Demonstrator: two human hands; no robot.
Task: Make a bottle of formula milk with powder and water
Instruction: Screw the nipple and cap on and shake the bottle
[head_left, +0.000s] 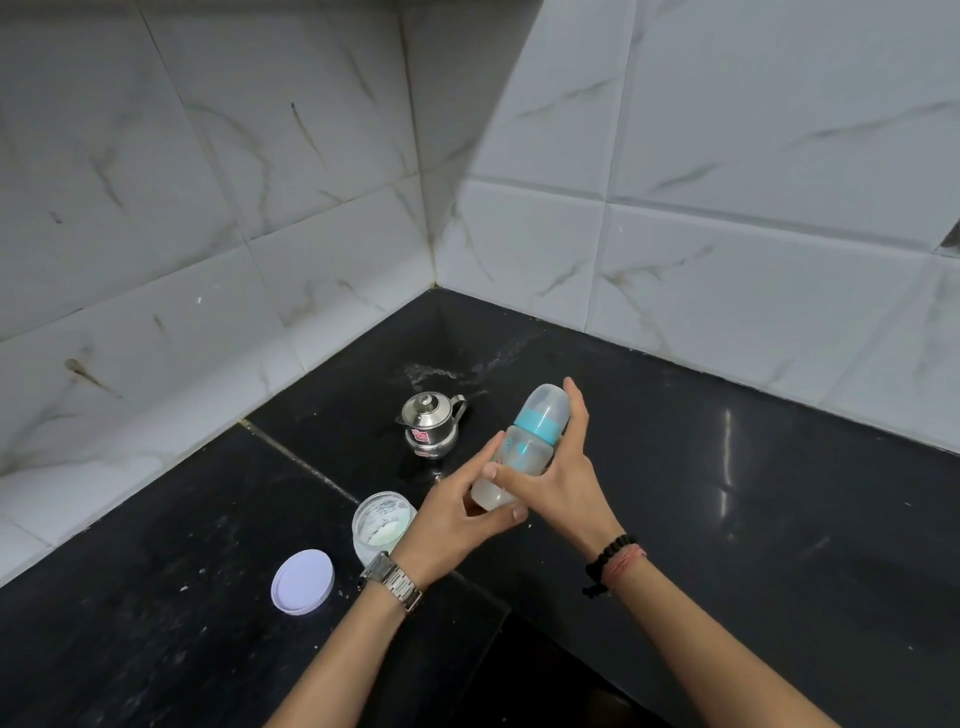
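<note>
Both hands hold the baby bottle (524, 447) tilted above the black counter (727, 493), its clear cap and teal collar pointing up and away: the left hand (457, 519) curls round the milky lower end, and the right hand (558, 483) grips the body with fingers reaching toward the collar. Behind it stands a small steel pot (431, 423) with a red sticker too blurred to read. Near the left wrist sits an open powder jar (382, 522), its white lid (303, 582) lying beside it.

Your bare forearms, a silver metal link watch (390, 579) on your left wrist, black beaded bracelet (605, 564) and orange-red thread (623, 564) on your right
</note>
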